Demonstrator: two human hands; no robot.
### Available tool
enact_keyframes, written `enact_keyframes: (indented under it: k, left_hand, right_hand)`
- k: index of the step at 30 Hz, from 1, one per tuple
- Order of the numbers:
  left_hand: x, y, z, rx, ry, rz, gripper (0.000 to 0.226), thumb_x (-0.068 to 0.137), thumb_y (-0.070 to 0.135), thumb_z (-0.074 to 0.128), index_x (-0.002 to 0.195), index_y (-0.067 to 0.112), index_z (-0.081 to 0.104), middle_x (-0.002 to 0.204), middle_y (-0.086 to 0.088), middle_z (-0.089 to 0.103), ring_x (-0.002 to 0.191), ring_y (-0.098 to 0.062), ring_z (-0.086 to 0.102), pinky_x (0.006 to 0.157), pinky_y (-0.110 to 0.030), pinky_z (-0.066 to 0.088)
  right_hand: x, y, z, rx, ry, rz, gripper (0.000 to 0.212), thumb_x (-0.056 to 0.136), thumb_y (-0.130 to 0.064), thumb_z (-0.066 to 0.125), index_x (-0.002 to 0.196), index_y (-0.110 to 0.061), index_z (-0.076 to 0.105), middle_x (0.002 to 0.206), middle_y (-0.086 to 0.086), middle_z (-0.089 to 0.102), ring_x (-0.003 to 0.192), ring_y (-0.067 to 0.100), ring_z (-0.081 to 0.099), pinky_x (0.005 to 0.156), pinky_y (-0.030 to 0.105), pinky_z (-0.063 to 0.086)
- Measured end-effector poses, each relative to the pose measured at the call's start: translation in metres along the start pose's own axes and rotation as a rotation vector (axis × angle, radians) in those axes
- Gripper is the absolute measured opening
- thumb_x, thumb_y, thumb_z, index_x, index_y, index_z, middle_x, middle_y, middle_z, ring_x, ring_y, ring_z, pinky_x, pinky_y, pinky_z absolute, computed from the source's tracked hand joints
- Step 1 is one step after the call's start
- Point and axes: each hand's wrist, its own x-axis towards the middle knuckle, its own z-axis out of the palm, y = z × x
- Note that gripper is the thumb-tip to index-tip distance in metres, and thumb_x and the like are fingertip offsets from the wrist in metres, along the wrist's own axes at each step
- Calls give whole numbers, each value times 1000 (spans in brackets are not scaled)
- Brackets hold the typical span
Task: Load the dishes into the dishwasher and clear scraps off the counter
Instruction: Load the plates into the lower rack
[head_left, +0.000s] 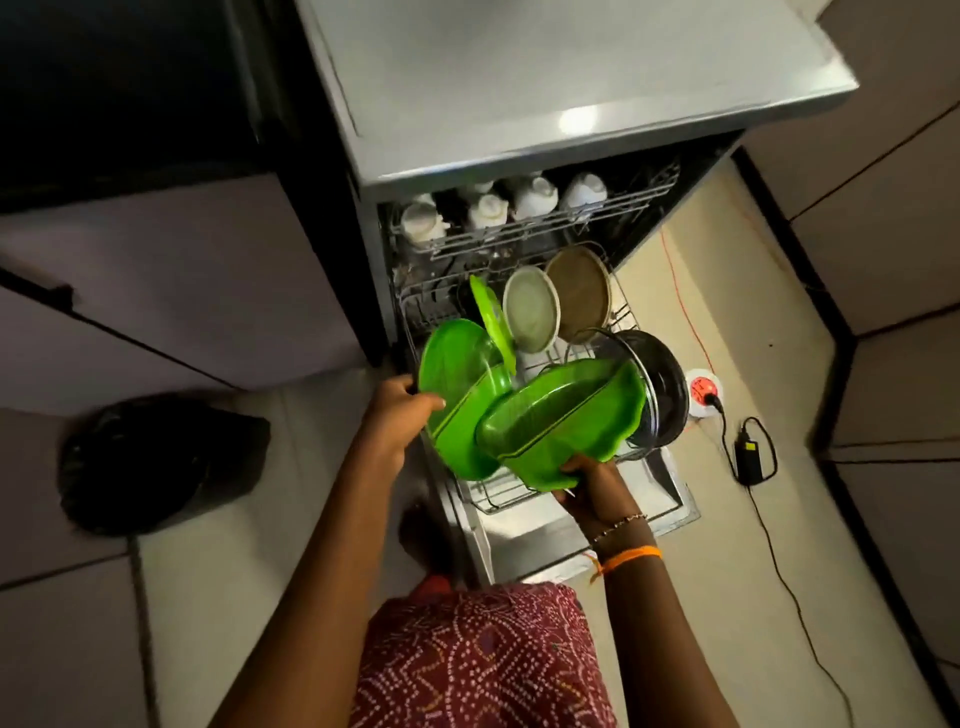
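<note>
The dishwasher (519, 104) stands open with its lower rack (519, 499) pulled out over the open door. My left hand (400, 415) grips the edge of a green plate (457, 374) tilted above the rack's left side. My right hand (587, 483) holds a green square dish (556, 415) by its near rim, just right of that plate. A green lid (491, 317), a white plate (530, 309) and a brown plate (579, 291) stand upright in the rack. A dark glass-lidded pan (660, 389) leans at the rack's right. White cups (535, 197) fill the upper rack.
A black rubbish bag (161, 462) lies on the tiled floor at the left. On the floor at the right are a white and red power socket (701, 389), a black adapter (750, 452) with its cable, and an orange cord (685, 312). Cabinets (156, 322) flank the dishwasher.
</note>
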Motion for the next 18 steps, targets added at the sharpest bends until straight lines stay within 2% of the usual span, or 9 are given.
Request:
enact_keyframes:
  k: [2, 4, 6, 8, 10, 12, 14, 16, 18]
  left_hand:
    - [19, -12, 3, -26, 64, -37, 23, 68, 7, 67, 90, 8, 71, 77, -6, 63, 66, -16, 57, 63, -25, 46]
    - [39, -29, 9, -34, 124, -75, 18, 53, 20, 61, 69, 20, 68, 76, -7, 67, 78, -25, 64, 77, -40, 52]
    - [58, -48, 16, -42, 168, -104, 18, 50, 23, 57, 65, 24, 67, 78, -7, 71, 83, -30, 67, 82, -50, 54]
    - [67, -60, 24, -56, 222, -124, 18, 52, 25, 56, 67, 26, 66, 79, -5, 71, 83, -31, 67, 81, -49, 54]
    - [74, -65, 31, -62, 278, -131, 15, 55, 27, 55, 67, 30, 64, 78, 0, 69, 83, -27, 66, 79, -41, 54]
    - [85, -73, 37, -61, 335, -103, 7, 61, 29, 57, 67, 30, 62, 73, 7, 66, 79, -22, 64, 73, -34, 49]
    - [98, -79, 42, -56, 377, -72, 7, 64, 33, 57, 67, 28, 61, 71, 8, 65, 75, -20, 62, 70, -31, 46]
    - [118, -86, 47, -49, 402, -48, 16, 62, 37, 53, 68, 26, 62, 72, 5, 66, 74, -20, 61, 70, -30, 45]
    - [135, -94, 52, -44, 416, -29, 20, 61, 37, 52, 71, 24, 63, 73, 4, 66, 74, -20, 60, 70, -30, 45]
  right_hand:
    - [14, -5, 6, -174, 29, -59, 33, 88, 8, 39, 105, -17, 51, 81, 3, 57, 70, 14, 54, 50, 21, 44]
    - [30, -10, 13, -283, 28, -111, 30, 86, 6, 47, 112, -8, 51, 84, 4, 58, 74, 17, 54, 59, 27, 47]
    - [54, -14, 22, -437, -13, -167, 46, 76, -1, 54, 122, -3, 48, 97, 9, 59, 88, 26, 57, 77, 39, 52]
    - [82, -18, 31, -611, -50, -223, 46, 79, 6, 52, 124, -2, 47, 108, 11, 57, 103, 31, 57, 92, 51, 48]
    - [110, -24, 39, -763, -91, -305, 42, 83, 14, 46, 121, -5, 48, 108, 11, 57, 105, 31, 57, 95, 51, 46]
    - [141, -30, 48, -972, -135, -397, 46, 85, 10, 46, 128, -5, 43, 111, 11, 58, 101, 25, 56, 93, 42, 47]
    - [169, -37, 59, -1188, -160, -519, 53, 85, 4, 49, 136, -6, 36, 122, 17, 57, 105, 31, 57, 87, 38, 47]
    - [199, -35, 74, -1373, -191, -638, 62, 85, 1, 48, 142, -8, 26, 136, 18, 47, 113, 39, 54, 86, 41, 45]
    - [229, -28, 87, -1519, -207, -680, 70, 85, 2, 45, 146, -10, 15, 145, 16, 37, 116, 41, 51, 87, 45, 45]
